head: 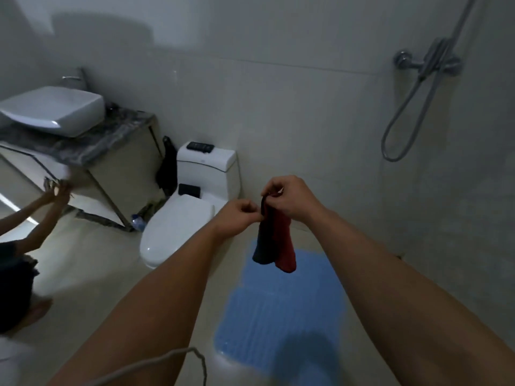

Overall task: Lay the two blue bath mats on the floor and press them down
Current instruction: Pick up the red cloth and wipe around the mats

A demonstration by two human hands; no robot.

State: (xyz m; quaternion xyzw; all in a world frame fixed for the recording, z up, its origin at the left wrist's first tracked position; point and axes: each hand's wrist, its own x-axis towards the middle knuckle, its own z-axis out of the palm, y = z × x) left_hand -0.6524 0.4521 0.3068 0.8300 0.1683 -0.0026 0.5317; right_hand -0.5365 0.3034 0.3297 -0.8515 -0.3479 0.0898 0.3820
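Mats (281, 299): I see blue ribbed sheet flat on the floor (106, 274), running from near the toilet's base toward the bottom edge. A faint seam across the middle suggests two pieces end to end, but I cannot tell for sure in this dim light. A dark shadow falls on the near end.

Above the far end hang two small cloths, one dark (263, 243) and one red (285, 246), side by side and touching, clear of the floor.

Right hand (289, 196): fingers curled, pinching the cloths' top edge. Left hand (239, 215): fingers curled in, fingertips just beside the dark cloth's upper edge; I cannot tell whether it grips the cloth or only touches it. Both forearms reach forward, bare.

Toilet (178, 227) stands left of the mats, lid down, a dark flat item on its tank. Left of that, a cabinet with a marbled worktop (92, 143) carrying a white basin (55, 112) and tap. A plastic bottle (138, 222) sits on the floor between cabinet and toilet.

Shower mixer and hose (412, 107) hang on the right wall.

Second person at the left edge, hands (57, 189) raised to the cabinet. A grey cable (156, 360) crosses the bottom foreground.
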